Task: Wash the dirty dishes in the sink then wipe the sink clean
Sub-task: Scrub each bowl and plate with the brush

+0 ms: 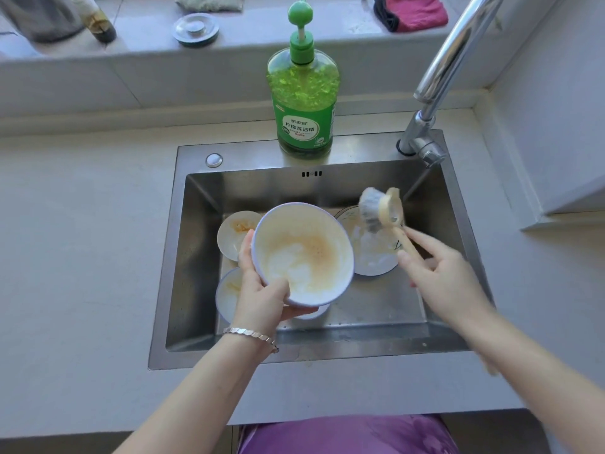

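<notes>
Dirty bowl held tilted over the sink, inside smeared w/ orange-brown residue + some white suds. Left hand grips its near rim, thumb inside. Right hand pinches the wooden handle of the brush, bristles raised off to the bowl's right, not touching. Looks like scrub step on 1st dish, early in the task; next: bring bristles into the bowl. Other dirty plates wait below; soap bottle stands on the back rim.
</notes>
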